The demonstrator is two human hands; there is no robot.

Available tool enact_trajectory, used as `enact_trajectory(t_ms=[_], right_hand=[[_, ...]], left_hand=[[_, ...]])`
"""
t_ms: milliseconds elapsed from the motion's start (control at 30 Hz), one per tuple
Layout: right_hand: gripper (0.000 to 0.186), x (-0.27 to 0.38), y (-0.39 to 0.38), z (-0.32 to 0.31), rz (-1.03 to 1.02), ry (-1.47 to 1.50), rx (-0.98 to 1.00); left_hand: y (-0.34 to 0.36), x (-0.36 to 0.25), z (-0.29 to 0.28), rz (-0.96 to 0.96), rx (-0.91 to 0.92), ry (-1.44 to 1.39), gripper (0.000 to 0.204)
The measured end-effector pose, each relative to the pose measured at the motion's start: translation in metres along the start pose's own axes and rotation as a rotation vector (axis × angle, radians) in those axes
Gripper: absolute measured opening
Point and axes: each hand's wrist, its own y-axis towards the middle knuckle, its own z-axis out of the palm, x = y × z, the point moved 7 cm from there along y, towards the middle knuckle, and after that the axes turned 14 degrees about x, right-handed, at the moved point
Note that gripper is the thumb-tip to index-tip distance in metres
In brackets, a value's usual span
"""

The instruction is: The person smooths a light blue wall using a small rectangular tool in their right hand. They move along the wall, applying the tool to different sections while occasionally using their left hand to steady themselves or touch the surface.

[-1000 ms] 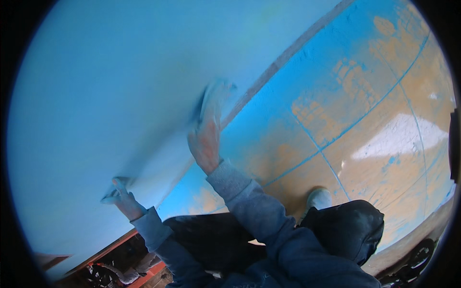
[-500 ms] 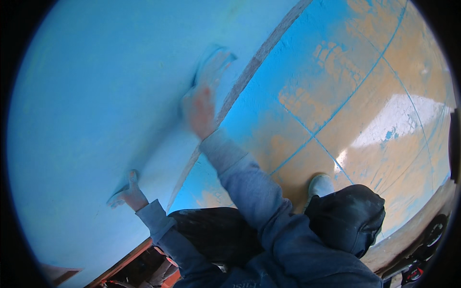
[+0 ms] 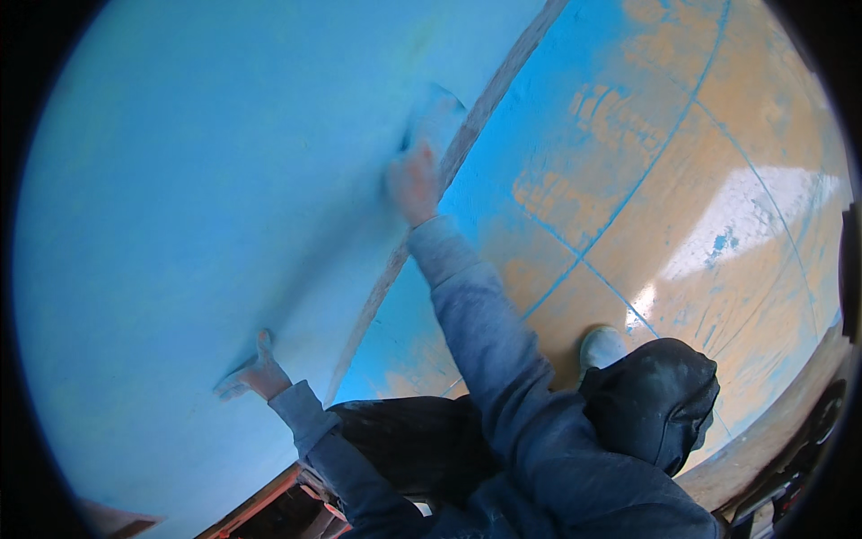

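My left hand (image 3: 255,375) rests against the pale blue wall (image 3: 180,180) at lower left, its thumb raised and fingers spread. Higher up, beside the grey strip (image 3: 507,72) along the wall's base, my right hand (image 3: 422,157) reaches onto the wall surface. It is smeared by motion, and I cannot make out whether something is under its pale, dusty fingers. A long soft shadow runs between the two hands.
The tan floor (image 3: 548,301) has blue stains, scored lines and a bright glare patch. My dark-clad knee (image 3: 648,400) and pale shoe (image 3: 602,346) are low in view. Dark objects (image 3: 799,458) lie at the lower right rim; an orange-edged opening (image 3: 265,503) shows at the bottom left.
My right hand has shifted up and rightward in the picture along the strip, staying blurred. My left hand has moved a little rightward on the wall, and the view has shifted slightly.
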Motion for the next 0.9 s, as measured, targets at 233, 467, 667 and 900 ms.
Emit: enact_trajectory(t_ms=[233, 467, 667, 900], right_hand=[[0.029, 0.077, -0.041, 0.031, -0.036, -0.723, -0.093], [0.026, -0.040, 0.009, 0.002, 0.382, 0.198, 0.261], [0.023, 0.068, -0.056, 0.035, -0.031, -0.112, -0.117], [0.018, -0.033, -0.014, 0.018, 0.429, 0.245, 0.256]], left_hand=[[0.002, 0.027, -0.010, -0.069, -0.032, 0.051, 0.146], [-0.004, 0.001, 0.005, -0.022, -0.021, 0.040, 0.145], [0.008, 0.025, 0.016, -0.038, 0.170, -0.098, 0.143], [-0.002, 0.002, 0.014, -0.032, 0.055, -0.012, 0.141]])
